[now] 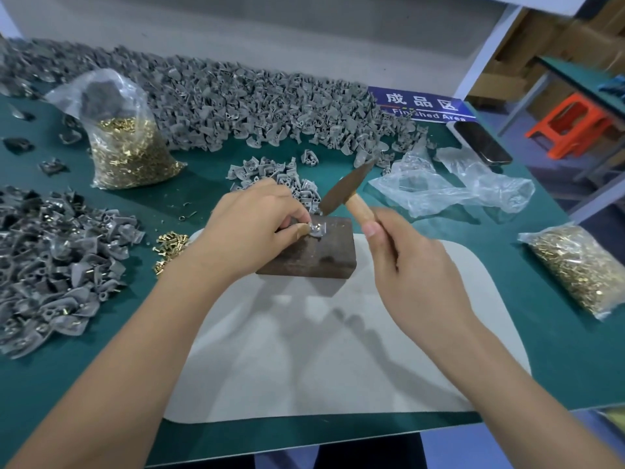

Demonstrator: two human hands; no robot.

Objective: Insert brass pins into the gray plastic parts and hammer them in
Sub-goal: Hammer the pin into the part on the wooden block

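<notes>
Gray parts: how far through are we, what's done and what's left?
Done: the pile at left shows brass pins already in its parts. In hand: the left hand pinches one gray part on the dark block while the right hand holds the hammer raised. Left: the long heap of gray parts behind and two bags of pins.

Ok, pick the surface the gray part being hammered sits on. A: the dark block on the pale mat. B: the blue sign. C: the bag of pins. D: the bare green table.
A: the left hand pinches the gray part on top of the dark block, which stands on the pale mat, while the right hand holds the hammer above.
</notes>
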